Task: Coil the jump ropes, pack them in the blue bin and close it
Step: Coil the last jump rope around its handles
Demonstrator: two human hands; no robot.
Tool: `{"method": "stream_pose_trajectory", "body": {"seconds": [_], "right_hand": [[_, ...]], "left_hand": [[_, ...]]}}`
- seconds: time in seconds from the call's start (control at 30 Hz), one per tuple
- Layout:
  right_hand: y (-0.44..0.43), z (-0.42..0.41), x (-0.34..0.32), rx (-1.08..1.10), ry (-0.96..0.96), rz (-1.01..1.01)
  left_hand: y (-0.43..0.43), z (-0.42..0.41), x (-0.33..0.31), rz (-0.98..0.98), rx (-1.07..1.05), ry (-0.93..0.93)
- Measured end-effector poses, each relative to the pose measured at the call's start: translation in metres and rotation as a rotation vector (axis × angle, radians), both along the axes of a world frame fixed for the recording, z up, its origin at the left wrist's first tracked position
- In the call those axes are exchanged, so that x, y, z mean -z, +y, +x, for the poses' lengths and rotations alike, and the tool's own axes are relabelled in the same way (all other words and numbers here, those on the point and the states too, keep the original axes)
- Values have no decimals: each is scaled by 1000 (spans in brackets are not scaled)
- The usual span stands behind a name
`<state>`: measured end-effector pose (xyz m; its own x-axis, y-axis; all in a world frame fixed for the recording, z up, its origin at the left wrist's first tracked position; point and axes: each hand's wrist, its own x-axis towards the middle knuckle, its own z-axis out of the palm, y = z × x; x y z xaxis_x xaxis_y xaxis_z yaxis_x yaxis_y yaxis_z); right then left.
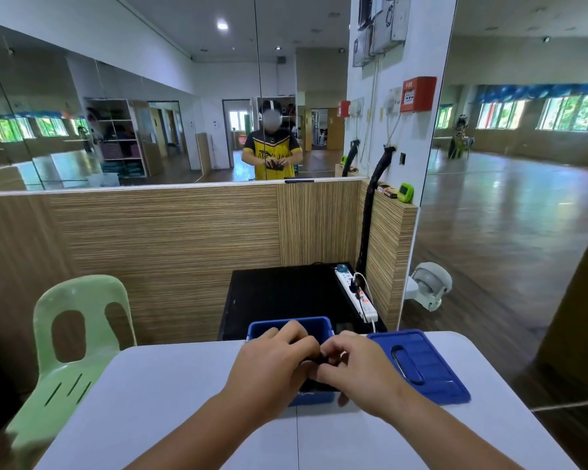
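An open blue bin [287,326] stands at the far edge of the white table [170,395]. Its blue lid [418,364] lies flat on the table just to the right of it. Both hands are held together over the bin's opening. My left hand [272,364] and my right hand [357,364] are curled around a small dark bundle, a black jump rope [314,359], of which only a sliver shows between the fingers. The bin's inside is mostly hidden by my hands.
A green plastic chair [72,337] stands at the table's left. Beyond the table sits a low black cabinet [286,296] with a white power strip [357,296]. A wood-panelled wall with mirrors rises behind, and a small white fan [428,286] sits on the floor at the right.
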<state>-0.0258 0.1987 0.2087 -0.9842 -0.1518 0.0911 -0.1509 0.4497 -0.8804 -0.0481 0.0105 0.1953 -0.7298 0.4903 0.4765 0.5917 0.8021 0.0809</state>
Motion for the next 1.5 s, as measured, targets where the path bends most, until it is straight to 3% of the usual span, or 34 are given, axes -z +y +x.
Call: {"method": "stream_pose_trajectory", "body": {"seconds": [0.23, 0.43, 0.73, 1.0, 1.1, 1.27, 1.5], "right_hand": [[-8, 12, 13, 143, 207, 39], [-12, 7, 25, 136, 396, 235], [-11, 4, 24, 108, 358, 211], [-13, 5, 15, 95, 132, -10], [-15, 4, 9, 103, 50, -97], [-16, 8, 4, 113, 147, 56], [-21, 18, -1, 86, 207, 111]], "left_hand": [[-4, 0, -2, 20, 68, -74], [-3, 1, 0, 103, 93, -100], [-7, -2, -7, 265, 28, -364], [-11, -7, -20, 58, 43, -552], [-6, -10, -21, 38, 15, -539], [1, -13, -19, 24, -23, -459], [7, -14, -19, 41, -75, -443]]}}
